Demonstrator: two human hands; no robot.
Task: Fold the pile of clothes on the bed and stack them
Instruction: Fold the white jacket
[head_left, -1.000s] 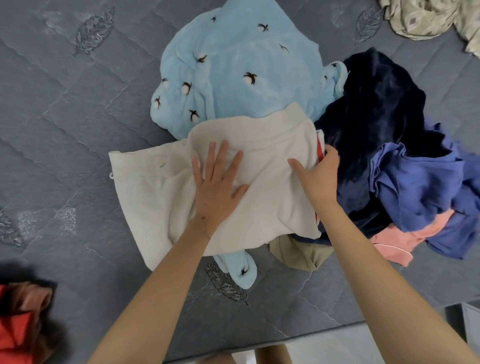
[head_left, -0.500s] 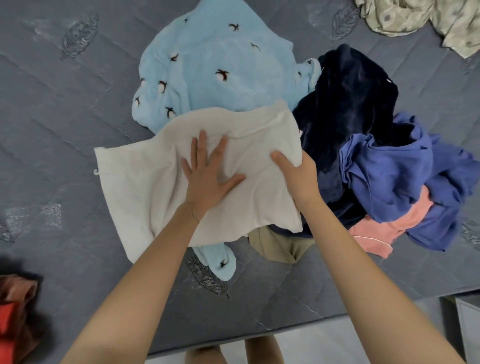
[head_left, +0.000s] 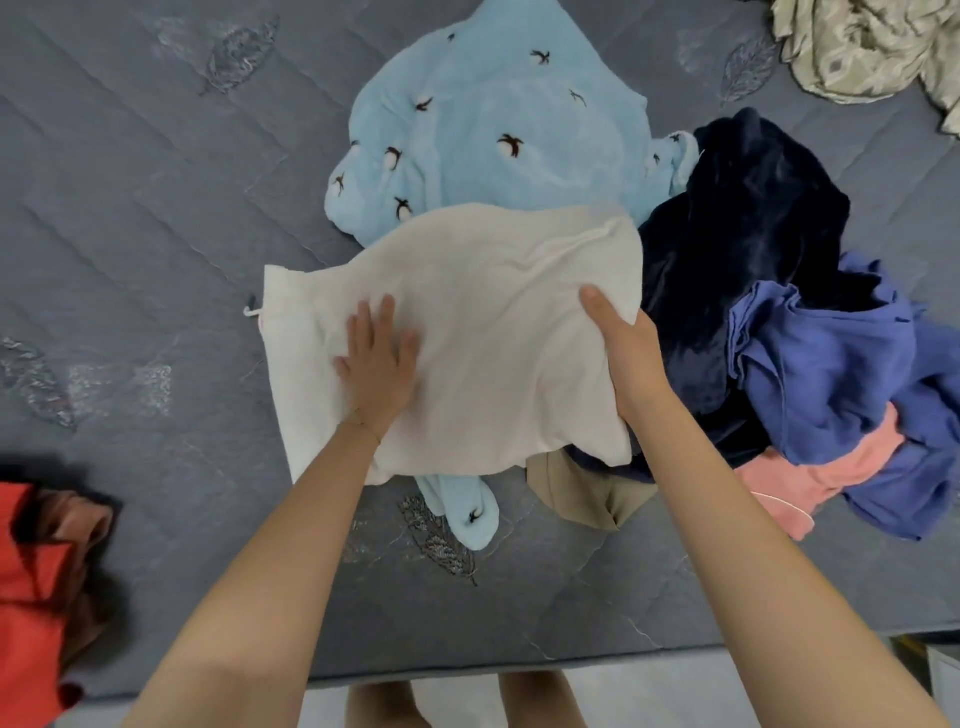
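On the grey quilted bed (head_left: 130, 208), near its front edge, a cream garment (head_left: 493, 322) lies spread almost flat over the pile of clothes. The left hand (head_left: 376, 364) rests palm down on the left half of it, its fingers (head_left: 385, 317) straight, close together and pressing the cloth. The right hand (head_left: 628, 353) holds the cream garment's right edge: the thumb lies on top of the cloth, and the other fingers are tucked out of sight under the edge.

Beyond the cream garment lies a light blue fleece (head_left: 493, 130) dotted with small dark birds; one end of it pokes out from under the cream garment's near edge. Just right of the right hand a dark navy garment (head_left: 743, 234) is heaped, touching the fleece, with a crumpled violet-blue garment (head_left: 831, 374) on its right side and a pink garment (head_left: 810, 478) under that. A tan garment (head_left: 582, 488) shows beneath the cream garment's near right corner.

Well apart, a red cloth (head_left: 31, 561) lies at the left edge of the view, and a pale patterned cloth (head_left: 857, 47) is bunched at the far right corner.
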